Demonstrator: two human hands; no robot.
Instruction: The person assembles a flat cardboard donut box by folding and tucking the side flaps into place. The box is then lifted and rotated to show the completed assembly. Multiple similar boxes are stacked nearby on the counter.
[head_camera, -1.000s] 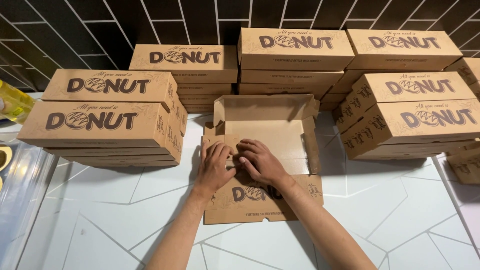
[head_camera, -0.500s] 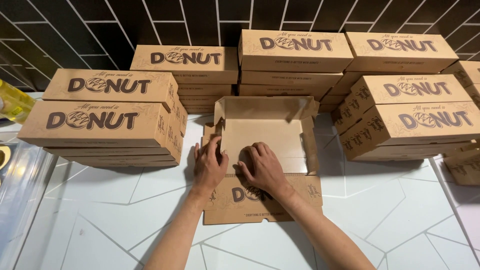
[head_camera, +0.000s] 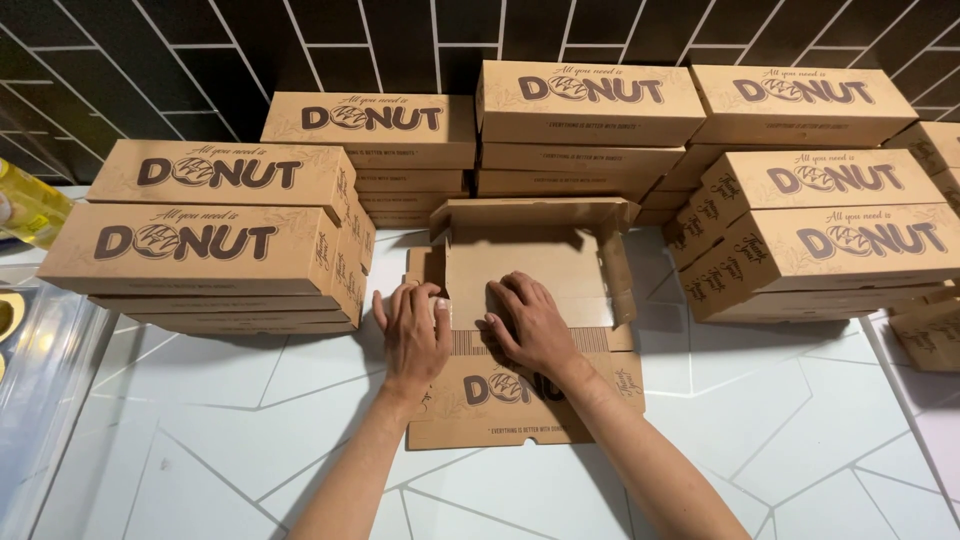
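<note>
A white tiled counter (head_camera: 250, 430) stands before a dark tiled wall (head_camera: 200, 50). In the middle of the counter lies a half-folded brown cardboard box (head_camera: 530, 255), open on top, with its printed lid flap lying flat toward the person. The left hand (head_camera: 415, 335) rests on the box's left front corner, fingers close together and flat. The right hand (head_camera: 530, 325) presses on the front wall of the box, fingers slightly spread. Stacks of closed brown boxes (head_camera: 200, 240) stand left, behind and right of the open box.
</note>
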